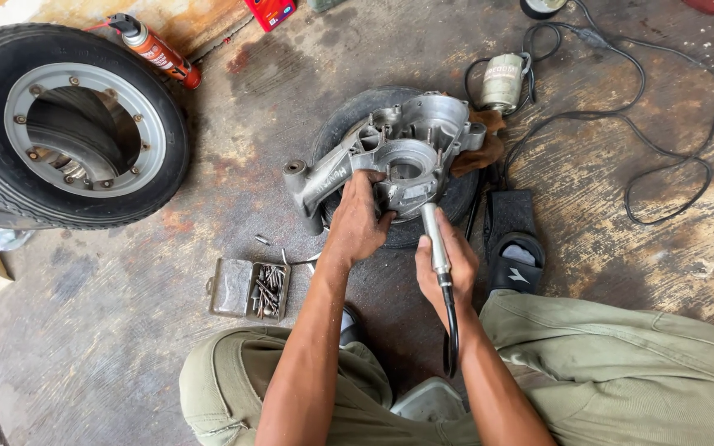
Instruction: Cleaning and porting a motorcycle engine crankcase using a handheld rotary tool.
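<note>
A grey aluminium engine casing [406, 149] lies on a small black tyre [349, 124] on the concrete floor. My left hand [357, 223] rests on the casing's near edge and grips it. My right hand [448, 264] holds a slim silver rotary tool handpiece [434, 239], its tip pointing up at the casing's round opening. A black flexible hose [451, 330] runs from the handpiece back toward my lap.
A large tyre with a silver rim [68, 124] lies at left, an orange spray can [154, 49] behind it. A small open tin of bits [251, 289] sits by my left knee. A black sandal [512, 239], a small motor [502, 83] and a looping cable [663, 149] lie at right.
</note>
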